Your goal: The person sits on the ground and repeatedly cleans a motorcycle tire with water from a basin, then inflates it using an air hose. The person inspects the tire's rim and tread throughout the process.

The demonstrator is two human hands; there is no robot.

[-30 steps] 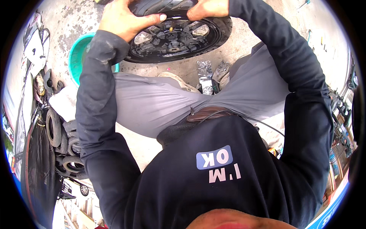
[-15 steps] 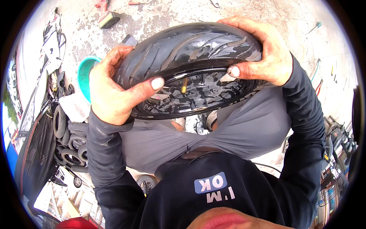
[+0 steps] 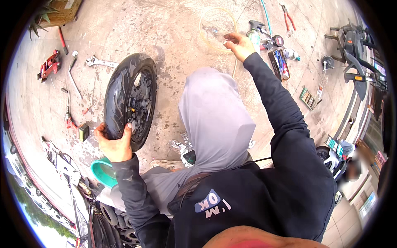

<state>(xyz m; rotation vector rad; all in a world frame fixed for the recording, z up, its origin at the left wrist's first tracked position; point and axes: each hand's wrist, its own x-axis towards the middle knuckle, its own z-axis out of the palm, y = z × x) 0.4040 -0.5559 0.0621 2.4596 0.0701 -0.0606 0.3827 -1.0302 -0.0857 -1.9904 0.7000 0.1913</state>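
To my left, a wheel with a black tyre (image 3: pixel 115 97) stands upright on the concrete, tilted a little. Its dark rim and brass valve stem (image 3: pixel 132 110) face toward my knee. My left hand (image 3: pixel 117 144) grips the tread at the near end, thumb on one side and fingers on the other. Reaching out ahead and to the right, my right hand (image 3: pixel 239 45) has its fingers loosely bent and apart, with nothing visible in them. Beside it a loop of clear yellowish hose (image 3: pixel 201 25) lies on the ground. A spray bottle (image 3: pixel 254 39) stands just right of that hand.
An adjustable wrench (image 3: pixel 102 63) lies beyond the tyre. Left of it are a red jack-like tool (image 3: pixel 50 66) and a red power tool's battery (image 3: pixel 83 132). A teal basin (image 3: pixel 104 173) sits near my left forearm. Rightward are pliers (image 3: pixel 288 18) and a tool box (image 3: pixel 279 65).
The wheel has gone from between both hands above my lap down to the ground on my left. My right hand has let go and moved out to the right. The view has turned right.
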